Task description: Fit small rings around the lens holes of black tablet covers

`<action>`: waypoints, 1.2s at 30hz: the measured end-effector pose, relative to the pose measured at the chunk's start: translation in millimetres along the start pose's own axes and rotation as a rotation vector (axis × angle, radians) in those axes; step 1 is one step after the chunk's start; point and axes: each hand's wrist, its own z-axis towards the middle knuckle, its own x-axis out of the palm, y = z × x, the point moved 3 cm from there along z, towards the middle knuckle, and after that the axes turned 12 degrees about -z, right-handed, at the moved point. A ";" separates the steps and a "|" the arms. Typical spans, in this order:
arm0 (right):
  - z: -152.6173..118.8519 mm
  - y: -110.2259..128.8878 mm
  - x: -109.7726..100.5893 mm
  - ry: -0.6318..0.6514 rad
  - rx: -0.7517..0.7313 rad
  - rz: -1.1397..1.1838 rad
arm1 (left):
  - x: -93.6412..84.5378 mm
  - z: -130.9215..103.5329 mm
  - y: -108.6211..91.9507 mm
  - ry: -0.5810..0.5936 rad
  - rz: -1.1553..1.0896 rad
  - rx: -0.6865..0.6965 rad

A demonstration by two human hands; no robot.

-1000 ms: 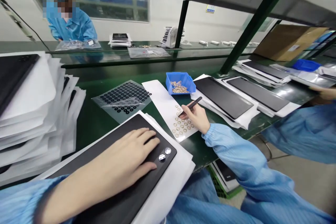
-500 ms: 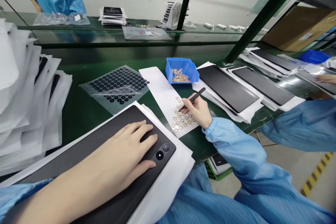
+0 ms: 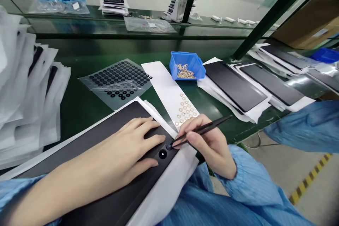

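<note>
My left hand [image 3: 132,148] lies on a black tablet-like panel [image 3: 106,183], fingers spread and pressing lightly on its surface. Near the panel's right corner are two round camera openings; the lower one [image 3: 162,154] shows a white dot. In my right hand [image 3: 209,144] are black tweezers [image 3: 209,126], gripped between thumb and fingers. Their tips meet the upper round opening [image 3: 168,145]; whether they pinch a small ring is too small to tell. Just beyond, a white strip [image 3: 161,77] carries several gold-coloured rings [image 3: 186,107].
A blue bin [image 3: 187,58] of small gold rings stands behind the strip. Left of it lies a clear sheet of black rings [image 3: 119,77]. Stacked black panels [image 3: 235,86] are at right, wrapped stacks [image 3: 23,95] at left. A co-worker's blue sleeve [image 3: 299,127] reaches in from the right.
My right hand has moved from the rings on the white strip towards me, bringing the tweezers to the upper camera opening. My left hand stays on the panel. The view has shifted slightly.
</note>
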 end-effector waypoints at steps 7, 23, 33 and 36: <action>-3.2 -7.7 13.6 -0.168 0.099 -0.057 | 5.4 -0.9 1.1 -0.024 -0.014 0.011; -5.8 -0.5 20.8 -0.286 0.109 -0.318 | 6.5 3.2 -4.3 -0.005 0.024 -0.018; -3.4 -3.3 20.0 -0.218 0.074 -0.319 | 8.6 3.4 -4.1 -0.012 0.062 -0.007; -5.0 -3.2 20.9 -0.269 0.099 -0.307 | 9.0 2.6 -4.6 -0.005 0.058 -0.018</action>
